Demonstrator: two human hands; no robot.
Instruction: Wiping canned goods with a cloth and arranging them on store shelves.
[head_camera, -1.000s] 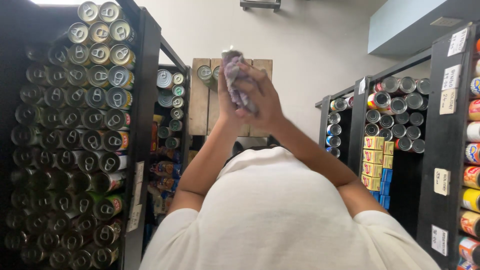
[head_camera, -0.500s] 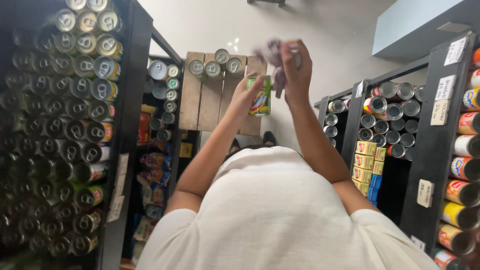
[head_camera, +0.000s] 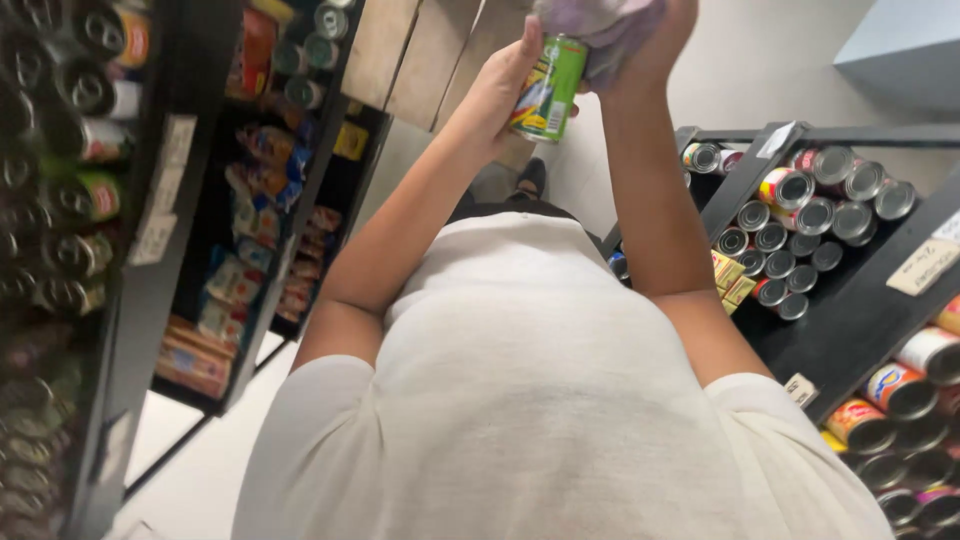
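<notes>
Green-and-yellow labelled can (head_camera: 548, 88): cylindrical, tilted, at top centre, held in the left hand (head_camera: 500, 85). Right rack cans (head_camera: 810, 205): silver lids facing out, red, yellow and white labels. Yellow flat boxes (head_camera: 732, 280): stacked beside those cans. White shelf tags (head_camera: 165, 190): rectangular, on the left rack's upright. Left rack: dark cans (head_camera: 85, 140) and orange-yellow pouches (head_camera: 235, 290) on lower shelves.

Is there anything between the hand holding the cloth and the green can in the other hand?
Nothing visible separates them. The left hand grips the green can by its side, and the right hand presses a purple-grey cloth against the can's top end. Only the cloth lies between that hand and the can.
</notes>
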